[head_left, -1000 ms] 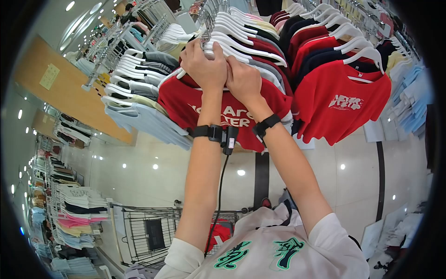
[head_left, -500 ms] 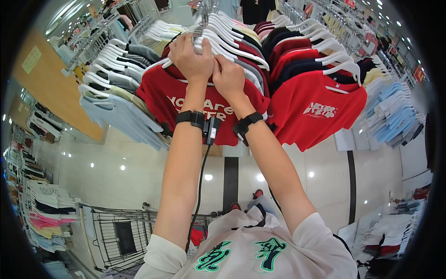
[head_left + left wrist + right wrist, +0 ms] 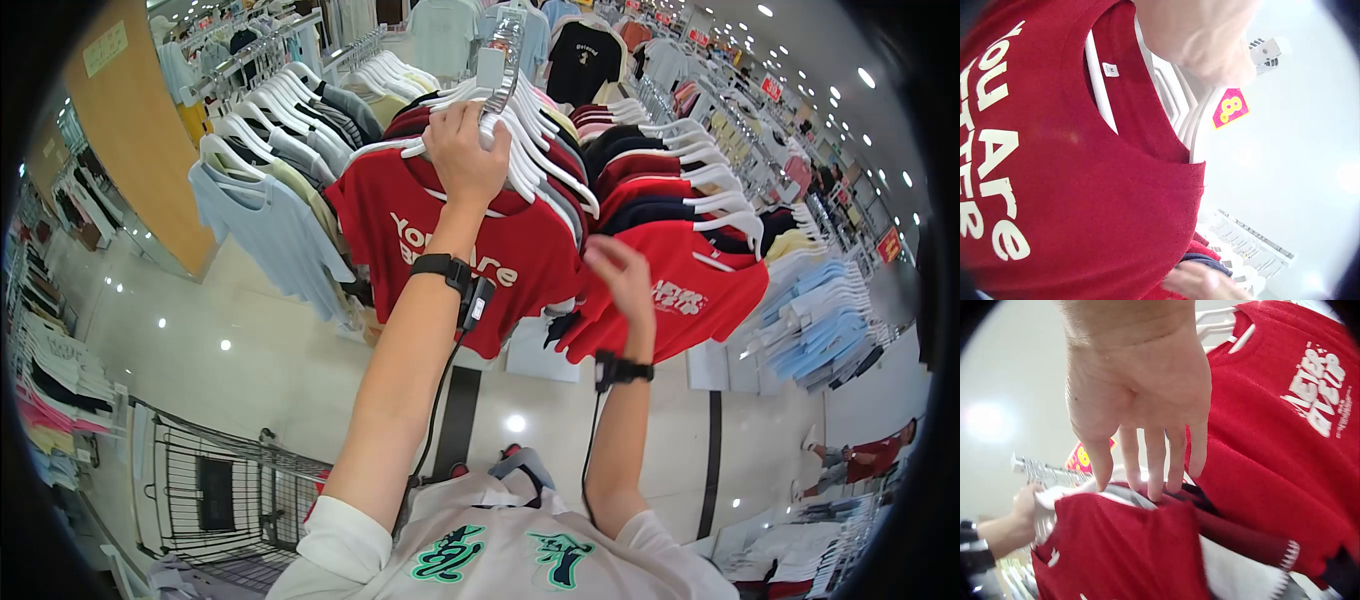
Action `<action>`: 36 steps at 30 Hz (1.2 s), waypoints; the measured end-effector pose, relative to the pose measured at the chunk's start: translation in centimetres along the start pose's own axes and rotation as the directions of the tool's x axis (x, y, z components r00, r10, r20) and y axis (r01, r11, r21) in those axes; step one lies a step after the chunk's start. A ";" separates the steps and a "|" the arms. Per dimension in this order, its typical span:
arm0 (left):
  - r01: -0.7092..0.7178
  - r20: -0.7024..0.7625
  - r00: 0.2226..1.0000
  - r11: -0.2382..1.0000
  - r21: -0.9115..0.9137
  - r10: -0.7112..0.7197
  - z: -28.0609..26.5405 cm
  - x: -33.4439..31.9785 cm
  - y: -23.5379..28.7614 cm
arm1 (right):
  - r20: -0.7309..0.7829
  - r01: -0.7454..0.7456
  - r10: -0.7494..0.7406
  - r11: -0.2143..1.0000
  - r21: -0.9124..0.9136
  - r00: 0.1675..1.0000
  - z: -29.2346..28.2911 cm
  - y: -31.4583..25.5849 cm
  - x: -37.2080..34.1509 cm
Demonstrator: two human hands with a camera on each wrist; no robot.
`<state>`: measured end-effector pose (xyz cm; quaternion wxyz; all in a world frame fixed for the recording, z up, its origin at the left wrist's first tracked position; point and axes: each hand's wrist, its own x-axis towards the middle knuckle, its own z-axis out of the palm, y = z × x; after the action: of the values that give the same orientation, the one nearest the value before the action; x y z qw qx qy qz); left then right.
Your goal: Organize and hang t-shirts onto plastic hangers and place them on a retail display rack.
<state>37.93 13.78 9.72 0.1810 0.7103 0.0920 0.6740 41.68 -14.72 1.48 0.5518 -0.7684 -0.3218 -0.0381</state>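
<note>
My left hand [image 3: 467, 160] grips the top of a white hanger [image 3: 1200, 134] at the front of the middle rail. On that hanger hangs a dark red T-shirt [image 3: 535, 235] with pale "You Are" lettering; the forearm hides part of the print. My right hand [image 3: 626, 285] is off the hangers, fingers extended, between this shirt and a bright red T-shirt [image 3: 705, 325] with a small white print. In the right wrist view its straight fingers [image 3: 1155, 462] overlap the dark red shirt's shoulder and hold nothing.
Light blue T-shirts [image 3: 255, 220] hang to the left, other garments crowd behind, and more blue ones [image 3: 815, 310] are at right. A wire cart [image 3: 225, 490] stands at lower left beside me. A person sits or crouches far right on the tiled floor.
My right hand has left the hanger beside my left hand and moved right and down, its fingers opening out. My left hand stays at the hanger top. The head view has shifted.
</note>
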 end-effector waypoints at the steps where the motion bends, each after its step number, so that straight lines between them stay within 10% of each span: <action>1: 0.009 -0.014 1.000 1.000 -0.004 -0.009 0.3 0.1 0.0 | 0.028 -0.038 0.038 0.999 0.006 0.999 0.7 1.6 -1.5; 11: -0.010 -0.030 0.999 0.999 0.032 0.011 0.7 -0.3 0.1 | -0.301 -0.111 0.110 0.994 0.011 0.947 3.1 4.1 -4.8; 20: 0.000 -0.017 1.000 0.998 0.062 0.001 0.4 -0.3 0.3 | -0.228 0.244 -0.318 0.922 -0.301 0.920 -0.6 -1.9 6.4; 25: 0.016 0.002 1.000 0.998 0.062 -0.016 0.2 -0.4 0.4 | -0.017 0.262 -0.276 0.930 -0.256 0.961 2.1 -2.4 9.5; 36: 0.013 0.014 1.000 1.000 -0.010 -0.013 -0.1 0.0 0.5 | -0.237 0.242 -0.318 0.923 -0.300 0.918 -1.8 -5.1 10.3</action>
<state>37.75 13.37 9.90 0.1897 0.7134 0.0920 0.6683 47.63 -10.70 10.68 0.4729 -0.7674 -0.3395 -0.2686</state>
